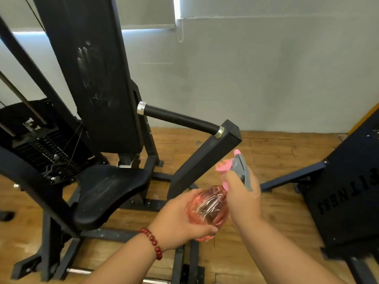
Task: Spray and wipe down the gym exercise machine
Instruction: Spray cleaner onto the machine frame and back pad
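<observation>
Pink spray bottle, L grip curled round body, R grip round neck.

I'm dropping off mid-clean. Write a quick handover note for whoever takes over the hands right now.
Left hand: cups the pink bottle from below.
Right hand: grips the bottle's neck under the grey sprayer.
Back pad and seat: whitish streaks on both; I cannot tell whether they are spray or wipe marks.
Cloth: none in view.
Left to do, probably: spray, fetch a cloth, wipe the pads and handle.
</observation>
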{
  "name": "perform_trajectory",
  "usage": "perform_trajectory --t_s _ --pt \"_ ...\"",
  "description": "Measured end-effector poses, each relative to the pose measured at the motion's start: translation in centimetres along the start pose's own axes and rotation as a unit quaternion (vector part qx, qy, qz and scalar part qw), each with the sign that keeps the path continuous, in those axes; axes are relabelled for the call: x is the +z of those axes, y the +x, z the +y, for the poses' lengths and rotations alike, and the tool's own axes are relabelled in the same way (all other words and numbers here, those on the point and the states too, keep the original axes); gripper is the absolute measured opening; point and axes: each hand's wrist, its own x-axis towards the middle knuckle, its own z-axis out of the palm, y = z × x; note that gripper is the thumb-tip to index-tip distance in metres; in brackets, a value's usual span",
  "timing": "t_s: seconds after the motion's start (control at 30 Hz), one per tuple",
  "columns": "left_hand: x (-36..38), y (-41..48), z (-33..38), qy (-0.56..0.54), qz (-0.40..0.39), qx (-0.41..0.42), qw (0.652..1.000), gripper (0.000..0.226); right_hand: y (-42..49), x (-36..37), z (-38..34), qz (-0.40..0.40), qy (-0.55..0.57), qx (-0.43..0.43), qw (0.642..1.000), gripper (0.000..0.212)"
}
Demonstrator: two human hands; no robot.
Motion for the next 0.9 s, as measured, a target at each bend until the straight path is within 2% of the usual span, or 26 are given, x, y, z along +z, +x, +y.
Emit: perform_trajectory --t_s 0.17,0.4,0.57,0.73,0.9 --pt "-0.5 -0.2 -0.8 0.016 -0.024 0.004 1.0 0.066 -0.5 0.9 1.2 0.037 0.0 0.018 0.999 0.009" --pt "-3.0 -1.6 -2.1 0.051 -0.062 0.012 0.997 0.057 -2.7 3.3 2.1 0.09 0.061 0.053 0.993 0.036" --pt "-4.4 -3.0 -4.0 0.049 -0.092 0.004 0.995 0.057 -4.9 5.0 3.3 0.131 0.056 0.093 0.985 0.02" --pt "-5.5 -4.4 -6.6 0.049 -0.099 -0.003 0.994 0.059 -7.0 7.2 4.2 0.141 0.052 0.1 0.983 0.026" --pt "-7.1 -5.8 -9.0 0.024 -0.113 -0.026 0.993 0.059 -9.0 9.2 5.0 0.109 0.051 0.109 0.987 0.024"
